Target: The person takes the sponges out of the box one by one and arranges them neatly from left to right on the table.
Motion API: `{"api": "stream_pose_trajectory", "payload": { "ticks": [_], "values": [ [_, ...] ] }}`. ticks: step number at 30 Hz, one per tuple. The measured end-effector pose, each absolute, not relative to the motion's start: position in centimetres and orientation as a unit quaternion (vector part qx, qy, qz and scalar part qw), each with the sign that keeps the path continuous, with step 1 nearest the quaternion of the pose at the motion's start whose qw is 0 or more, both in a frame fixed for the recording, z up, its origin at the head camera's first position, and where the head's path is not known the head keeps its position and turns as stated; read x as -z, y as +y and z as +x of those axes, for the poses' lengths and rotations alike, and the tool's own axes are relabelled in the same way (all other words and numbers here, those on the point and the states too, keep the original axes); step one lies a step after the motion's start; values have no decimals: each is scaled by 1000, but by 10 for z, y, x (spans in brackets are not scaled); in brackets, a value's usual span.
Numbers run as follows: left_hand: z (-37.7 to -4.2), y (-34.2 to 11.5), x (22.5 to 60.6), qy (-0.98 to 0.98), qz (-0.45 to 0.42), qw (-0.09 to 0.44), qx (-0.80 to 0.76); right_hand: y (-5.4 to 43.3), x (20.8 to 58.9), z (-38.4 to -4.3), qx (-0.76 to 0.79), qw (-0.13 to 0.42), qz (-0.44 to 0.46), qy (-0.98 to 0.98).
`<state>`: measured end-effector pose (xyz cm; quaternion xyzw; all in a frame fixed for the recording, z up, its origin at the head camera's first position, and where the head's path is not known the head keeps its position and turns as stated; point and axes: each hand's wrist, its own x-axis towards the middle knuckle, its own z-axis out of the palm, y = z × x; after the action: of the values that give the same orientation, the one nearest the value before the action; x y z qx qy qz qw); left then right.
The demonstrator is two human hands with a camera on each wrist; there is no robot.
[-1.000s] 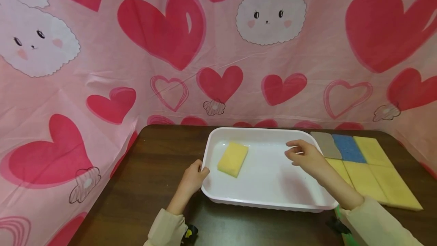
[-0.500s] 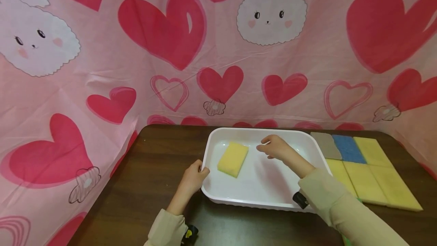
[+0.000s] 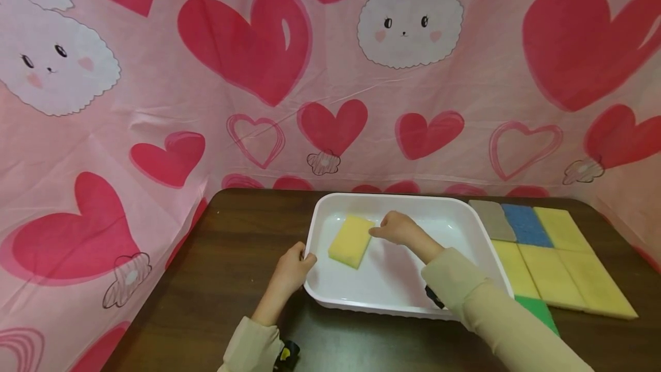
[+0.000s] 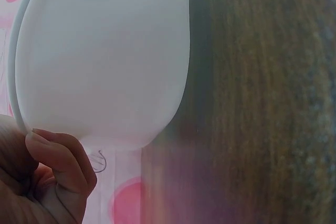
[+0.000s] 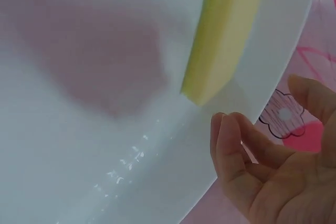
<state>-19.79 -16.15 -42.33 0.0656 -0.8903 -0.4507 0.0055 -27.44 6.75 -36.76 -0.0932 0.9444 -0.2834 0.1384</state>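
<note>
A white plastic tray sits on the dark wooden table, with one yellow sponge lying flat in its left part. My left hand pinches the tray's left rim; in the left wrist view its curled fingers meet the edge of the tray wall. Over the tray, my right hand hovers just to the right of the yellow sponge. The right wrist view shows its thumb and fingers apart, close to the sponge's end, with nothing between them.
Right of the tray lie several yellow sponges, a grey pad and a blue pad. A green pad shows partly by the tray's front right corner. A pink heart-patterned cloth hangs behind the table.
My right hand has moved left across the tray, from its right side to beside the yellow sponge. The left hand, tray and sponge have stayed put.
</note>
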Motion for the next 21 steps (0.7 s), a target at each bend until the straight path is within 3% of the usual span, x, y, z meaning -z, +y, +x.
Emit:
{"api": "stream_pose_trajectory", "payload": {
  "ticks": [21],
  "values": [
    [-198, -161, 422, -893, 67, 8, 445, 40, 396, -272, 210, 155, -74, 962]
  ]
}}
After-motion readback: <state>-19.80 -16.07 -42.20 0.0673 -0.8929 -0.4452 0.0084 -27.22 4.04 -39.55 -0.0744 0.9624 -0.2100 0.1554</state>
